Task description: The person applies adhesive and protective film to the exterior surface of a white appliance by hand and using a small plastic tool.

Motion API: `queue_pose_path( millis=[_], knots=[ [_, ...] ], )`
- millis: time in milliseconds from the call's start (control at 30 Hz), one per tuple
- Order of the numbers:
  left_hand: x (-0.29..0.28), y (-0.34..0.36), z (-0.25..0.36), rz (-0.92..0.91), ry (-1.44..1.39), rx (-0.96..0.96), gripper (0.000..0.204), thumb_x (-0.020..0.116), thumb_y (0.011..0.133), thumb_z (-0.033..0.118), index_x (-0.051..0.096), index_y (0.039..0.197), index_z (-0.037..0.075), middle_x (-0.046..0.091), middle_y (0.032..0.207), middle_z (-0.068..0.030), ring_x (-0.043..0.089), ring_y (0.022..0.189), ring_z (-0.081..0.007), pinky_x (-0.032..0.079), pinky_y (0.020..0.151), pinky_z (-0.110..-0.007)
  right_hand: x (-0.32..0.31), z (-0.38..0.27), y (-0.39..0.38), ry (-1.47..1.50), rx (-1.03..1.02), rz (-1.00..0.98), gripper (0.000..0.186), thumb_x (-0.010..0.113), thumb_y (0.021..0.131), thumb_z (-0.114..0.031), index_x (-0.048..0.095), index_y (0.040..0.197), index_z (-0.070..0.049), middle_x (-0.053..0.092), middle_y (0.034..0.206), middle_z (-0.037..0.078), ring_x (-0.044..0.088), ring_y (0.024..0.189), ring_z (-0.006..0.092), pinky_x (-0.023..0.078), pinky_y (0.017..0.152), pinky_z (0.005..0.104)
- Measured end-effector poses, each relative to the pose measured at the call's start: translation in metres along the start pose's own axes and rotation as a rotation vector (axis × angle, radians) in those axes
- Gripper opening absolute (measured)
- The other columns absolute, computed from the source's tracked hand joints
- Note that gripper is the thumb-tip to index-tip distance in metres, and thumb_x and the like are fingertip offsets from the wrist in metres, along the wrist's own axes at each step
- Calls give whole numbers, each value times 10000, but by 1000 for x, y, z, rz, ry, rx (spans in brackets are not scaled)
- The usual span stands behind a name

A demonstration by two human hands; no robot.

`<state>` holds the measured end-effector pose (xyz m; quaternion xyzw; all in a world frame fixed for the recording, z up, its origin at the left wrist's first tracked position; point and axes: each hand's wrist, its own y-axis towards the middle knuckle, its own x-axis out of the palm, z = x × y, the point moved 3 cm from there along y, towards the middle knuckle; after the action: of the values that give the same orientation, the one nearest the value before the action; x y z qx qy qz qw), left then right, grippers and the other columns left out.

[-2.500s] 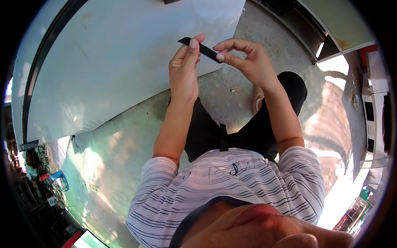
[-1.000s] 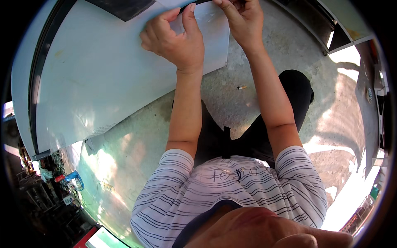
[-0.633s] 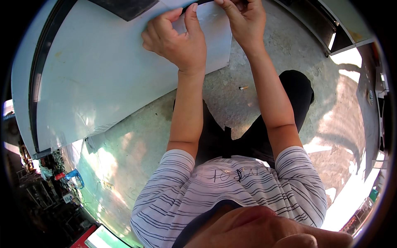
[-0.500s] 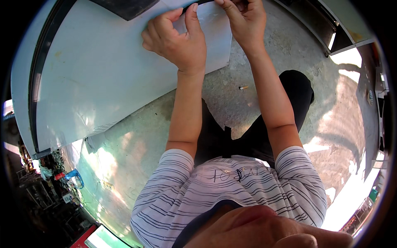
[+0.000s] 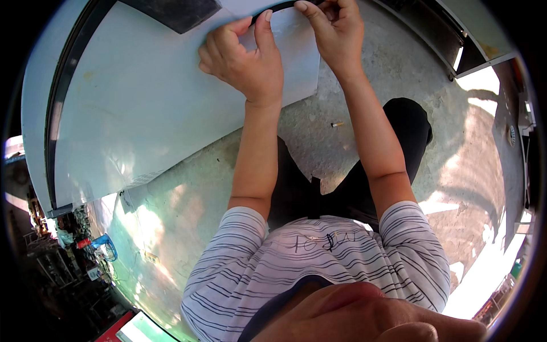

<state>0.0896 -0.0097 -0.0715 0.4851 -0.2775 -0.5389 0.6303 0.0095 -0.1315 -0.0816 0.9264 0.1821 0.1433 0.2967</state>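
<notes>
Between my hands, at the upper edge of the view, a thin black flexible strip runs in a shallow curve. My left hand pinches its left end between thumb and bent forefinger, the other fingers curled. A little to the right, my right hand has thumb and fingers closed on the strip, its far end out of view. Both hands are raised beside a large pale panel, which has a black edging along its left side. A dark rectangular piece sits at the panel's top.
My knees are apart over a concrete floor, where a cigarette butt lies. A metal cabinet-like frame stands at the upper right. At the lower left are cluttered dark parts and a blue looped object.
The panel sits slightly further right and lower in the picture, and a bit more of the strip shows. My right hand has shifted slightly left; both hands keep their grip.
</notes>
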Motion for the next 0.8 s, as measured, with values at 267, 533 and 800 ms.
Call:
queue_pose_path(
  millis=[267,533,800],
  knots=[
    [-1,-2,-3,-6,20,24,287,798,756,306,588,810,119,578,823,31,514,882,-227,327,838,-376,0,-1,-1,-125,-133,13,223,735,809,-39,518,858,-47,469,722,-32,416,629,42,361,557,197],
    [1,-2,-2,14,5,2,295,805,748,306,585,805,119,577,814,35,517,877,-225,329,847,-381,1,-2,-2,-58,-22,13,221,738,804,-30,522,852,-31,482,754,-9,428,642,55,379,568,207],
    [-1,4,0,18,-14,17,293,810,745,304,588,801,120,591,822,34,519,878,-224,335,849,-374,2,-8,0,-133,-71,30,214,736,808,-36,524,843,-30,475,769,2,432,652,63,388,582,217]
  ],
)
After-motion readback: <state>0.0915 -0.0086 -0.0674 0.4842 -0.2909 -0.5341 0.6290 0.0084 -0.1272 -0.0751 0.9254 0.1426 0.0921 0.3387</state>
